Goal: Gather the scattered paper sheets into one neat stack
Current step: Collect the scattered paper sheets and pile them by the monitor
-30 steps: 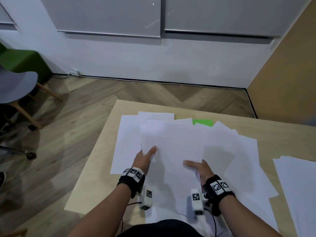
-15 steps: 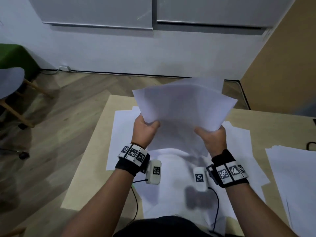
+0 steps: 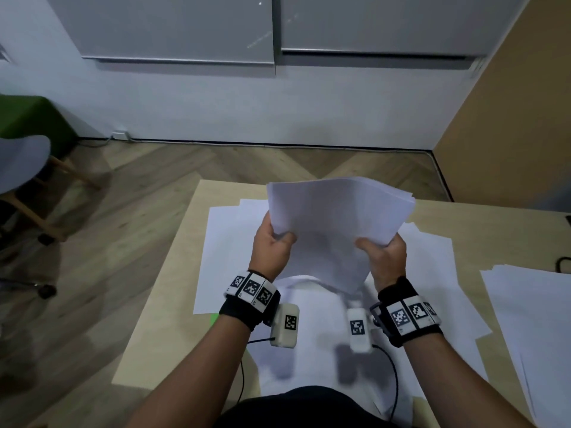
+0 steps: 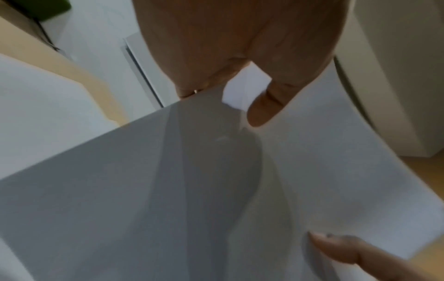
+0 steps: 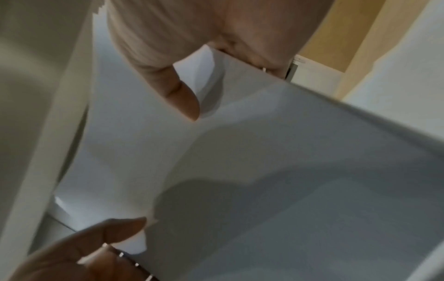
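A bundle of white paper sheets (image 3: 336,217) is lifted off the table, its far edges fanned and uneven. My left hand (image 3: 273,245) grips its left side with the thumb on top. My right hand (image 3: 384,251) grips the right side the same way. In the left wrist view the thumb (image 4: 264,106) presses on the sheets (image 4: 312,161). The right wrist view shows that hand's thumb (image 5: 182,97) lying on the paper (image 5: 144,152). More loose white sheets (image 3: 228,251) lie spread over the wooden table (image 3: 167,291) under the bundle.
A separate pile of white sheets (image 3: 531,319) lies at the table's right side. A black cable (image 3: 562,264) shows at the right edge. A grey chair (image 3: 21,162) and a green seat (image 3: 27,118) stand on the floor at left. A small green scrap (image 3: 213,318) peeks from under the sheets.
Both hands took hold of the sheets on the table and lifted them up as one bundle. Since half a second ago the bundle has been squared a little and held lower.
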`<state>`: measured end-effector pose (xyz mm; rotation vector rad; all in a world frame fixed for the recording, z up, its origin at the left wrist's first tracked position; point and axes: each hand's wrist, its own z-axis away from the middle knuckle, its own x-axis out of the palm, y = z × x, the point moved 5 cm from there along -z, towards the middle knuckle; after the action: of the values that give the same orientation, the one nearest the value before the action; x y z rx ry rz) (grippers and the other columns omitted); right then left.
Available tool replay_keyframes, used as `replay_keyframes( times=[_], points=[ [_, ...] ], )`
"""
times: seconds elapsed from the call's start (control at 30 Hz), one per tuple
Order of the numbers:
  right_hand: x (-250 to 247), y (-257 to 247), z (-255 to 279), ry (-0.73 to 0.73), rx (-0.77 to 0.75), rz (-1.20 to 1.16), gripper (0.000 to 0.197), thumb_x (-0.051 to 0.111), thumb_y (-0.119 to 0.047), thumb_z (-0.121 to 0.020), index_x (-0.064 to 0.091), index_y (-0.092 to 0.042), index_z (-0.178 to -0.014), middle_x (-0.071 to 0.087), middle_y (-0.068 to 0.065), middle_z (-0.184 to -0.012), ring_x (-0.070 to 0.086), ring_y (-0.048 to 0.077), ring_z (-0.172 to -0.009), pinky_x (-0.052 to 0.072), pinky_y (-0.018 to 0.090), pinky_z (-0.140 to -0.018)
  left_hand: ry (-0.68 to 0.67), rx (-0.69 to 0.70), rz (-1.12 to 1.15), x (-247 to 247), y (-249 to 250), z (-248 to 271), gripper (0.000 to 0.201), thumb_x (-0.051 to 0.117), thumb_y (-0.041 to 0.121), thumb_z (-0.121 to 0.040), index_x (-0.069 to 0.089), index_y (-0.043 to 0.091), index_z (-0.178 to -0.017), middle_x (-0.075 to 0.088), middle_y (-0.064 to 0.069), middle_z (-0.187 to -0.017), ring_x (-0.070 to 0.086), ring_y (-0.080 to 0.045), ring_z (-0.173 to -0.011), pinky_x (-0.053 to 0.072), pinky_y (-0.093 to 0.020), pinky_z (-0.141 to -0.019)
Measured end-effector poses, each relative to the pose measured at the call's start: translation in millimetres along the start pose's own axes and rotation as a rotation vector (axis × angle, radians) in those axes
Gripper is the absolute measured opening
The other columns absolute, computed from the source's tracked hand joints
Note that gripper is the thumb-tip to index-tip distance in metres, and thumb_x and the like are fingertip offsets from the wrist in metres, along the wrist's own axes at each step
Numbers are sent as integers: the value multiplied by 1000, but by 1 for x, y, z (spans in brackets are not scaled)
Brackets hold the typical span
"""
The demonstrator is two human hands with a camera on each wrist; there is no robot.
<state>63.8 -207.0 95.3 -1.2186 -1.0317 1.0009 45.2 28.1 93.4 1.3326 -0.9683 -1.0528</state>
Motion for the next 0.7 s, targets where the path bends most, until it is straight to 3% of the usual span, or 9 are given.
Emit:
replay_keyframes(
  times=[0.13, 0.23, 0.3, 0.37, 0.47, 0.53, 0.6, 0.7],
  points=[
    [-1, 24, 2, -32, 68, 34, 41, 73, -7, -60, 67, -8, -101, 72, 3, -88, 69, 14, -78, 55, 23, -70, 25, -63, -7, -3, -19, 0, 40, 64, 12, -72, 53, 29, -106, 66, 9, -97, 64, -12, -89, 53, -26, -74],
    [-2, 50, 7, -15, 176, 69, 34, 78, 3, -63, 68, -10, -93, 71, 7, -90, 67, 25, -85, 51, 29, -76, -42, -198, -65, 1, -49, 5, 39, 63, 0, -80, 59, 22, -112, 68, 6, -100, 66, -22, -99, 49, -19, -71],
    [-5, 54, 9, 42, 214, 52, 32, 77, 6, -66, 65, -7, -93, 70, 8, -92, 66, 26, -86, 49, 29, -77, -23, -192, -76, -2, -53, 7, 35, 62, 3, -78, 62, 24, -106, 69, 3, -98, 65, -22, -98, 51, -23, -74],
    [-7, 50, 9, 57, 180, 53, 33, 75, 6, -66, 65, -1, -97, 70, 8, -91, 66, 26, -84, 50, 27, -74, 18, -162, -49, -7, -52, 8, 34, 60, 11, -71, 64, 29, -98, 70, 3, -96, 64, -19, -92, 52, -31, -78],
    [-7, 58, 11, 29, 210, 98, 26, 71, 11, -74, 63, -2, -95, 65, 0, -84, 62, 18, -77, 49, 16, -66, 42, -178, -25, -10, -57, 9, 37, 63, 10, -70, 63, 29, -102, 70, 2, -99, 65, -17, -93, 52, -32, -80],
    [-3, 70, 14, -62, 269, 176, 28, 73, 7, -76, 62, -8, -97, 64, -1, -84, 62, 19, -78, 49, 21, -71, 18, -236, -59, -9, -70, 12, 40, 66, 2, -76, 61, 26, -108, 70, 0, -103, 65, -22, -100, 52, -33, -84],
    [0, 77, 16, -88, 287, 177, 23, 77, 3, -75, 67, -6, -94, 70, 4, -86, 66, 23, -82, 51, 24, -71, -1, -276, -88, -8, -79, 15, 39, 63, -5, -80, 62, 25, -104, 70, -2, -102, 65, -26, -101, 51, -35, -87],
    [-4, 71, 16, -33, 179, 174, 23, 82, -10, -76, 71, -7, -96, 73, -1, -90, 69, 10, -84, 51, 9, -68, 8, -271, -29, -11, -78, 16, 35, 63, 2, -74, 63, 24, -101, 72, -3, -99, 66, -21, -92, 54, -35, -83]
  ],
)
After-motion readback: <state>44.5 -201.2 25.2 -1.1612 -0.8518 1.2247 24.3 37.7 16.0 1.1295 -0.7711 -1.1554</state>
